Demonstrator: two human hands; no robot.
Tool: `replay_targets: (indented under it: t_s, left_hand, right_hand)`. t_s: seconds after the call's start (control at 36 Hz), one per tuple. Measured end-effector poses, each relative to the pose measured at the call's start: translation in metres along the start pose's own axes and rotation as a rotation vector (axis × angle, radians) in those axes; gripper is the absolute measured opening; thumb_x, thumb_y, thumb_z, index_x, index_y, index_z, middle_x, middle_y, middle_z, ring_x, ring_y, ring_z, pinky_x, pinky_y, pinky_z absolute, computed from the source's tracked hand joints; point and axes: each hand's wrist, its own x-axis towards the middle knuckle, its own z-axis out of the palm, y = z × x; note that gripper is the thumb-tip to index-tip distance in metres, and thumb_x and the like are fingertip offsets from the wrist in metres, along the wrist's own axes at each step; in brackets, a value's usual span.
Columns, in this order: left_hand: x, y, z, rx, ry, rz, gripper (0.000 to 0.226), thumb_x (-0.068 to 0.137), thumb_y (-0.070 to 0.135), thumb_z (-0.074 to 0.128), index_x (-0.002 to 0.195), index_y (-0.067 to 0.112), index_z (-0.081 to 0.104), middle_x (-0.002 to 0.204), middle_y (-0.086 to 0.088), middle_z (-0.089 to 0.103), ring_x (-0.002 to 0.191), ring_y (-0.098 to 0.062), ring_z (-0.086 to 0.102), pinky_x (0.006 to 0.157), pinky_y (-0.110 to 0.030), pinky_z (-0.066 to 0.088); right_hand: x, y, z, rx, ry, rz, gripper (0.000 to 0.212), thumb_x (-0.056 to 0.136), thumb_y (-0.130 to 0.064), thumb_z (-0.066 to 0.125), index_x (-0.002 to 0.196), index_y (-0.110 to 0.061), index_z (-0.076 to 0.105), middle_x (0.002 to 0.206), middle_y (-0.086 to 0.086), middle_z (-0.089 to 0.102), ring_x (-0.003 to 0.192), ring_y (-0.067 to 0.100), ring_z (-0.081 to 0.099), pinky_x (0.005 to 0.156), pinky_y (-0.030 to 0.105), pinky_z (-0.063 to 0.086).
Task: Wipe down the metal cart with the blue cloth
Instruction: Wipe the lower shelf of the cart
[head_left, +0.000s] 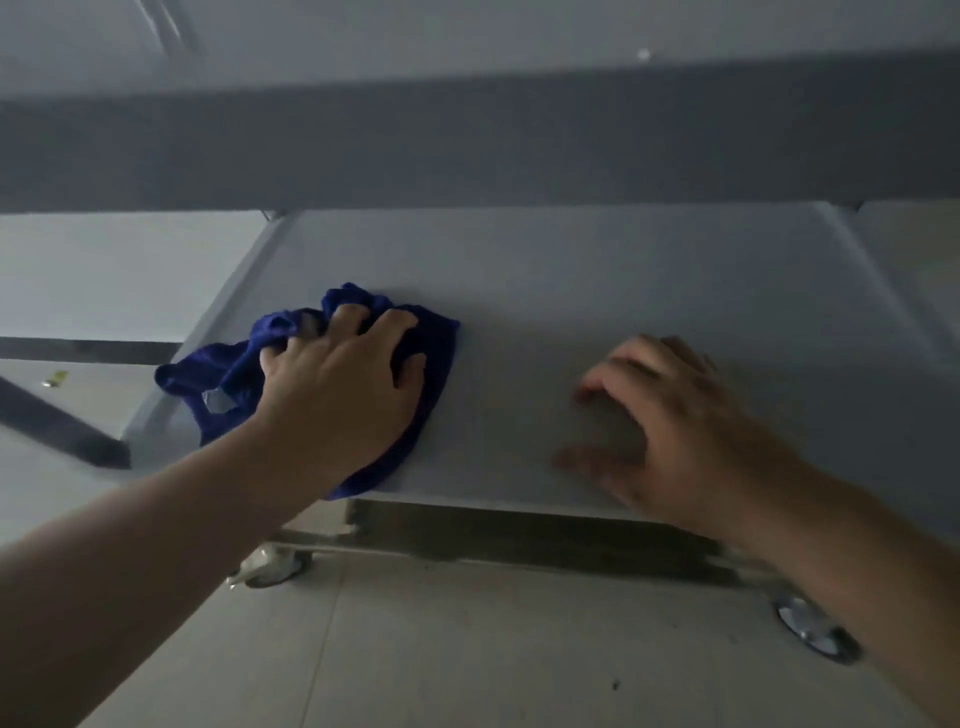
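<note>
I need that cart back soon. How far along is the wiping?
Nothing on the metal cart looks visibly finished; its top gives no sign of where has been wiped. In hand: the left hand presses the bunched blue cloth onto the top's near left corner, while the right hand rests bare on the top. Left: the stretch to the right and far edge, probably the lower frame near the wheels.

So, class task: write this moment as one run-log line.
step: wiping cart top | left hand: pressing blue cloth on cart, left side | right hand: bare, fingers spread over cart top | status: in progress
</note>
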Motion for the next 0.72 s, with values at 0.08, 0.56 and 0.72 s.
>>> replay_targets:
  t_s: [0.08, 0.56, 0.72]
  left_hand:
    - [0.008, -0.008, 0.008, -0.108, 0.072, 0.001, 0.051, 0.098, 0.064, 0.042, 0.145, 0.045, 0.038, 0.151, -0.001, 0.048, 0.137, -0.044, 0.042, 0.11, -0.065, 0.033]
    - [0.067, -0.132, 0.014, -0.189, -0.025, -0.364, 0.058, 0.093, 0.069, 0.027, 0.15, 0.057, 0.021, 0.165, -0.004, 0.029, 0.13, -0.053, 0.049, 0.107, -0.059, 0.043]
    - [0.086, -0.07, 0.015, -0.112, -0.106, -0.558, 0.063, 0.093, 0.059, 0.018, 0.154, 0.044, 0.023, 0.173, -0.005, 0.014, 0.145, -0.062, 0.02, 0.115, -0.075, 0.015]
  right_hand:
    - [0.001, -0.011, -0.001, -0.08, -0.253, -0.122, 0.103, 0.068, -0.106, 0.048, 0.144, -0.035, 0.051, 0.158, -0.002, 0.042, 0.152, 0.024, 0.035, 0.126, 0.05, 0.03]
    - [0.026, -0.02, -0.002, -0.181, -0.545, -0.062, 0.122, 0.069, -0.106, 0.043, 0.16, -0.055, -0.019, 0.169, -0.026, -0.032, 0.156, 0.005, -0.034, 0.134, 0.049, -0.001]
    - [0.028, -0.018, 0.0, -0.156, -0.537, -0.055, 0.125, 0.061, -0.113, 0.032, 0.163, -0.054, -0.01, 0.172, -0.024, -0.023, 0.158, 0.005, -0.027, 0.134, 0.045, -0.003]
